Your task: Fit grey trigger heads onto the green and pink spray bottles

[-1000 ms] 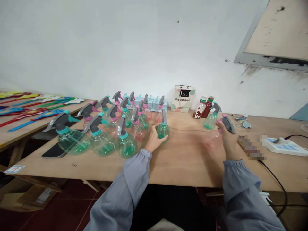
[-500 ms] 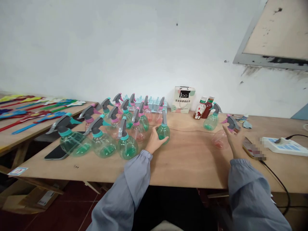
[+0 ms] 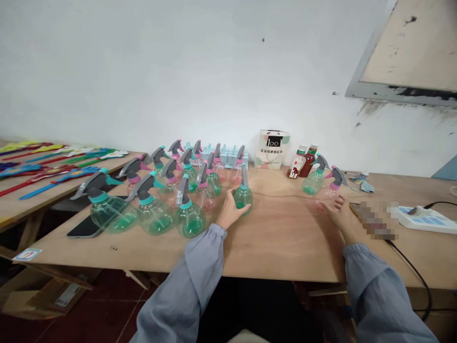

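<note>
My left hand [image 3: 229, 212] is closed round the lower body of a green spray bottle [image 3: 243, 194] with a grey trigger, which stands on the wooden table [image 3: 278, 238] at the right edge of a cluster of bottles. My right hand [image 3: 340, 213] is open, fingers spread low over the table and holding nothing. Just beyond its fingertips a pink spray bottle [image 3: 332, 186] stands upright, apart from the hand. Beside that one, to its left, stands another green spray bottle [image 3: 314, 177].
Several green and pink spray bottles [image 3: 167, 200] crowd the table's left half, with a black phone [image 3: 83, 229] by them. At the back are a paper bag [image 3: 273, 148] and two drink bottles [image 3: 303, 161]. A white device [image 3: 424, 218] with a black cable lies right. Coloured strips [image 3: 53, 164] cover a side table.
My right hand carried the pink spray bottle back, stood it beside the green one at the right, let go and drew back open. My left hand stayed on its green bottle.
</note>
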{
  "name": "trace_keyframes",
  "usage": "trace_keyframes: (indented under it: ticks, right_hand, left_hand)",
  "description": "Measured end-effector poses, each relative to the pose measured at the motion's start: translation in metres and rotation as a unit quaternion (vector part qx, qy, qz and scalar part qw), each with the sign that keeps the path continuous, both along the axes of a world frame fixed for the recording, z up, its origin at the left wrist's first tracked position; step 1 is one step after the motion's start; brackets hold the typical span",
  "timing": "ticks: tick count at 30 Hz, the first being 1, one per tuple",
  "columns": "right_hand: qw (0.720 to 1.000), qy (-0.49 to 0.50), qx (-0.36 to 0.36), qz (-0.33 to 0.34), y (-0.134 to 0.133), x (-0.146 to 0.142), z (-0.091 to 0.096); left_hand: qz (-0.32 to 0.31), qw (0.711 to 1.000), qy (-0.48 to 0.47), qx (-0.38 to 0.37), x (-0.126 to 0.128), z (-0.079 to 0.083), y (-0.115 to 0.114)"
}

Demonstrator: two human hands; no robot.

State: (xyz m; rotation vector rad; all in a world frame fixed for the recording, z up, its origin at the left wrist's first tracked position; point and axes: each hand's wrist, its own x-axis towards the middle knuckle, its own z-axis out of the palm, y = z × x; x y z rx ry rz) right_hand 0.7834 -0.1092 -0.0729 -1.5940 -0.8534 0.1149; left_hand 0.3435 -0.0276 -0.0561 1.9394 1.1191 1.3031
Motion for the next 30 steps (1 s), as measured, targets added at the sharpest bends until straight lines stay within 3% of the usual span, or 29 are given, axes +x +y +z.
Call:
trace_keyframes:
  ticks: [5,9,13,15,17,20,22,25,27,30]
  right_hand:
    - [0.999,-0.029,-0.011,-0.019,0.009,0.000,0.003]
    - [0.997,-0.065,-0.012,-0.048,0.000,-0.011,0.012]
    - [0.966,-0.179,0.128,-0.132,-0.023,-0.049,0.025]
    - [0.952,-0.240,0.175,-0.072,-0.030,-0.086,0.032]
    - [0.949,-0.273,0.137,0.078,-0.029,-0.130,0.039]
    - [0.931,-0.231,0.080,0.270,-0.014,-0.194,0.049]
    - [0.919,-0.178,0.081,0.343,0.000,-0.223,0.055]
    - [0.907,-0.123,0.093,0.392,0.016,-0.241,0.061]
    - [0.904,-0.102,0.100,0.403,0.020,-0.240,0.062]
    - [0.900,-0.081,0.115,0.412,0.022,-0.234,0.059]
  left_hand:
    - [0.003,1.000,0.003,0.004,0.001,-0.002,0.001]
    - [0.008,1.000,0.006,0.017,0.001,-0.004,0.001]
    - [0.024,0.998,0.037,0.046,0.006,-0.002,-0.005]
    - [0.030,0.996,0.060,0.051,0.014,-0.001,-0.012]
    - [0.025,0.996,0.075,0.052,0.025,-0.001,-0.023]
    - [0.006,0.994,0.091,0.065,0.041,-0.004,-0.044]
    - [-0.006,0.991,0.113,0.075,0.048,-0.008,-0.057]
    - [-0.052,0.988,0.098,0.106,0.049,-0.011,-0.061]
    - [-0.071,0.988,0.012,0.136,0.046,-0.006,-0.048]
    - [0.012,0.983,-0.116,0.143,0.044,0.013,-0.004]
